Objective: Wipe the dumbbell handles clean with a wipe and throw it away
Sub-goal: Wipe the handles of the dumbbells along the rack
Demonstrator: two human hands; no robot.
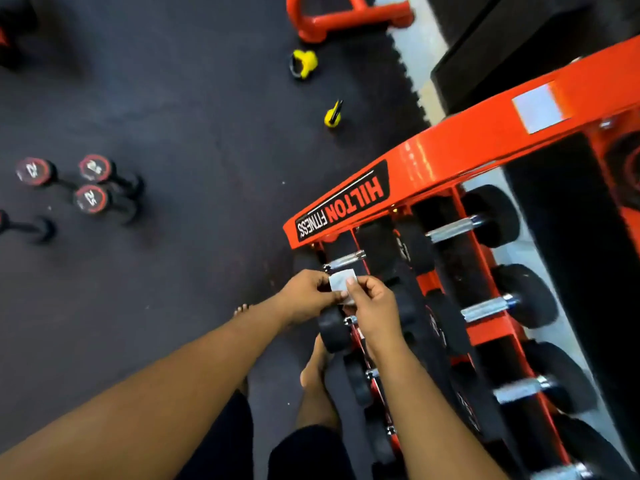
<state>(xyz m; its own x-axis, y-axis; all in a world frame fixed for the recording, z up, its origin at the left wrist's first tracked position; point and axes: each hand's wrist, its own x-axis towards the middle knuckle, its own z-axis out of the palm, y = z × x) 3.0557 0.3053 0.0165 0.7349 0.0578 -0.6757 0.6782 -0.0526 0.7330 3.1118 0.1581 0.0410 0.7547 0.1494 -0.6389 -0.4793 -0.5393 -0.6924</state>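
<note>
Pinching a small white wipe [341,283] between them, the left hand [308,294] and right hand [372,308] hold it just above the dumbbells [334,332] on the orange rack [450,147].

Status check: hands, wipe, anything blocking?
Left hand and right hand both pinch wipe. Above rack dumbbells, no handle touched. Nothing blocking.

two kettlebells [303,64] (yellow), one wipe [341,282]
</note>
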